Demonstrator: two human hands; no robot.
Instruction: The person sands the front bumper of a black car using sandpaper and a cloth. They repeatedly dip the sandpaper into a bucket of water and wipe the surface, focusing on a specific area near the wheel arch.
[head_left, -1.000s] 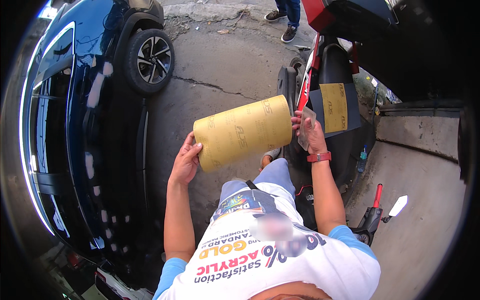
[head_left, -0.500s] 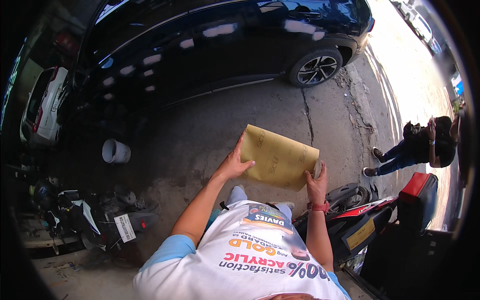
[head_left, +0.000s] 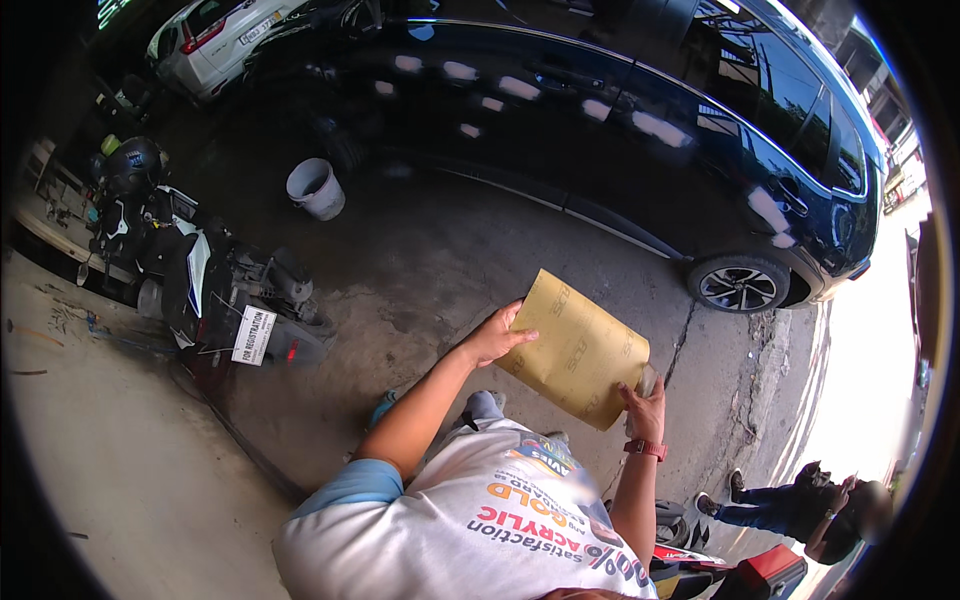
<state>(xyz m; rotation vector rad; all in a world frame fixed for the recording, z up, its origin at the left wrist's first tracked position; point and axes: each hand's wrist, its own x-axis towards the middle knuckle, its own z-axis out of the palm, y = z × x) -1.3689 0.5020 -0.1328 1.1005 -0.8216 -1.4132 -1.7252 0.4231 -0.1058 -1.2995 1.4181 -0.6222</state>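
A yellow sheet of sandpaper (head_left: 578,348), printed side up, spans the gap between my two hands in front of my body. My left hand (head_left: 497,338) grips its left edge, with the thumb on top and the fingers behind. At the right edge, my right hand (head_left: 645,412) pinches the sheet, its thumb also on top. A small pale grey thing (head_left: 649,380) shows beside the right fingers; its kind cannot be made out. The sheet bows slightly, and its underside is hidden.
Ahead stands a dark blue car (head_left: 560,120) with several pale patches along its side. A whitish bucket (head_left: 316,190) is on the concrete floor. Left is a parked motorcycle (head_left: 200,270); a red-and-black box (head_left: 770,575) sits lower right. Another person (head_left: 800,510) stands at right.
My view has turned rightward, so the car, bucket and person sit differently in it. The sandpaper is tilted more, its right end lower; both hands still hold it.
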